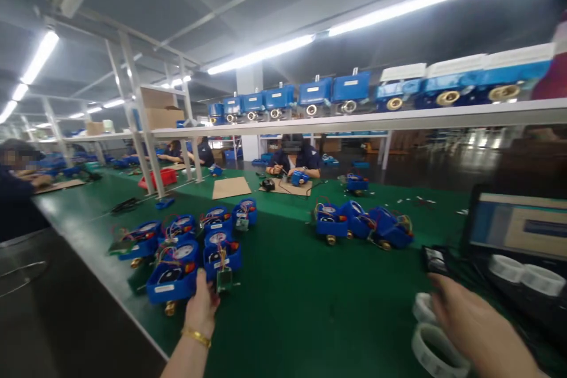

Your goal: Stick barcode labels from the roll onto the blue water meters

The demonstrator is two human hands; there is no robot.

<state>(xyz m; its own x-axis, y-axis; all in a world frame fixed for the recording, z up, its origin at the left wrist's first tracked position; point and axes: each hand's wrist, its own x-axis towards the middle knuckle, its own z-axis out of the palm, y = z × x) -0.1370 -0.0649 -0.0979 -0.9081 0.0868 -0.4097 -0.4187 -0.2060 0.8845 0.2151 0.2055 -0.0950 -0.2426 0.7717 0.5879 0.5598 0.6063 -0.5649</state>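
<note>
My left hand [201, 305], with a gold band at its wrist, has its fingers closed at the right corner of an open blue water meter [172, 289]. That meter shows a round dial, coloured wires, a white label and a brass fitting below. Right beside the hand stands another blue meter [224, 260], its small green circuit board [224, 279] hanging out on wires. My right hand [473, 322] is smeared by motion over rolls of white labels [436, 354], close to a dark device [434, 261]; its fingers do not show clearly.
More open meters [332, 224] stand farther right on the green table [283, 319]. A laptop [518, 224] and further label rolls [543, 279] are at the right edge. Overhead, a shelf [328, 122] bears several blue meters. Co-workers [305, 159] sit across the table.
</note>
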